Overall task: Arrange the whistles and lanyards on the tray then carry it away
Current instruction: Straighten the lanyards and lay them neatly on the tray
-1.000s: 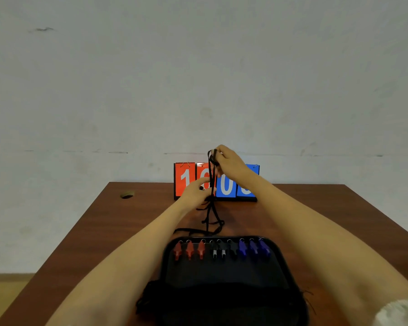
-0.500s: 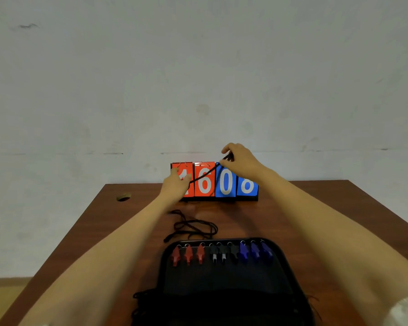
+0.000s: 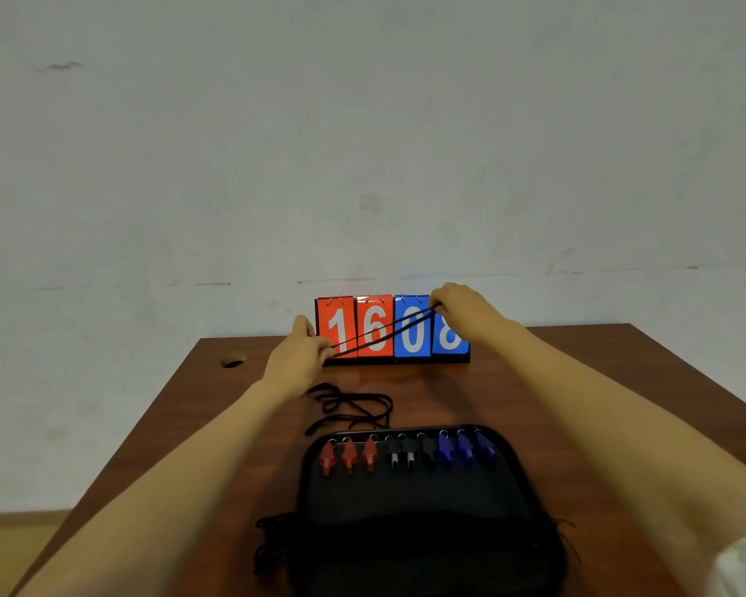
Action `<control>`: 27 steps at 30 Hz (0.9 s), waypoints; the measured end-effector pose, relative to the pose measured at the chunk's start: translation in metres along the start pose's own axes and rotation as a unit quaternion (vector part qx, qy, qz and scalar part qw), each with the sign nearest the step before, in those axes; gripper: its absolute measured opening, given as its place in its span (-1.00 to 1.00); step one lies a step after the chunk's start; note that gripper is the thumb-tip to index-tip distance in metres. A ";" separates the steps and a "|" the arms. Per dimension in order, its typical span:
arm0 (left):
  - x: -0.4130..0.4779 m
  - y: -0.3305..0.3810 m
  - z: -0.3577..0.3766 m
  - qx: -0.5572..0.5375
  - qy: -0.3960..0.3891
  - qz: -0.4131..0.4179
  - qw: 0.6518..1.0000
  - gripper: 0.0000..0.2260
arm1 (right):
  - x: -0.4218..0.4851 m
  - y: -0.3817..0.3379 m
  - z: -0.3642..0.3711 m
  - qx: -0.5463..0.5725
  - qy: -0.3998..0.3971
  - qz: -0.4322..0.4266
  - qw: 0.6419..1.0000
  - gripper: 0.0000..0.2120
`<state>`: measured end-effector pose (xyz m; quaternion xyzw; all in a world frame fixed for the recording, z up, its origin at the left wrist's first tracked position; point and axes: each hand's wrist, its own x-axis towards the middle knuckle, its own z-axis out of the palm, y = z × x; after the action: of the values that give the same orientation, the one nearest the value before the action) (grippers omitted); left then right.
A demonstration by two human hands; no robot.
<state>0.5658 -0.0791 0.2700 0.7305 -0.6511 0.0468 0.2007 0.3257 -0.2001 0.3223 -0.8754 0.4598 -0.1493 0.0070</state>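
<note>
A black lanyard (image 3: 384, 333) is stretched taut between my two hands above the far part of the table. My left hand (image 3: 300, 359) pinches its lower end and my right hand (image 3: 464, 312) pinches its upper end. A black tray (image 3: 423, 519) lies near me. Along its far edge stand red whistles (image 3: 349, 455), black whistles (image 3: 405, 453) and blue whistles (image 3: 464, 449) in a row. More black lanyards (image 3: 349, 409) lie loose on the table just beyond the tray. Another bunch of black cords (image 3: 274, 549) hangs at the tray's left side.
A flip scoreboard (image 3: 392, 330) reading 1608 stands at the table's far edge against the wall. The brown wooden table (image 3: 578, 402) has a round hole (image 3: 233, 360) at its far left. Its left and right edges drop to the floor.
My hands have drawn apart, the left down-left and the right to the right, pulling one lanyard out straight. The other lanyards have dropped onto the table.
</note>
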 end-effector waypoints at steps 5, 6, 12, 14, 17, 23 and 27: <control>-0.022 -0.008 -0.008 -0.022 -0.076 0.058 0.995 -0.72 | -0.023 0.010 -0.003 -0.025 0.031 0.016 0.999 -0.77; -0.027 -0.011 -0.008 -0.015 -0.077 0.068 0.995 -0.72 | -0.029 0.012 -0.004 -0.035 0.024 0.014 0.999 -0.77; -0.050 -0.017 -0.004 0.026 -0.022 0.032 0.999 -0.71 | -0.071 0.016 0.004 -0.064 -0.009 0.016 0.998 -0.77; -0.057 -0.016 -0.004 0.074 -0.019 0.015 0.997 -0.70 | -0.085 0.016 0.007 -0.050 -0.010 0.026 0.998 -0.78; -0.069 -0.017 -0.002 0.080 -0.015 0.010 0.997 -0.70 | -0.104 0.017 0.009 -0.016 -0.007 0.049 0.999 -0.72; -0.095 -0.003 -0.005 -0.199 -0.041 -0.065 0.977 -0.78 | -0.130 0.027 0.013 0.055 0.010 0.063 0.996 -0.74; -0.106 -0.005 -0.001 -0.368 -0.057 -0.115 0.921 -0.78 | -0.149 0.026 0.017 0.104 0.004 0.059 0.993 -0.74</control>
<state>0.5550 0.0204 0.2351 0.6766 -0.5441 -0.2609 0.4221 0.2298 -0.0970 0.2642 -0.8404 0.4929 -0.1993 0.1048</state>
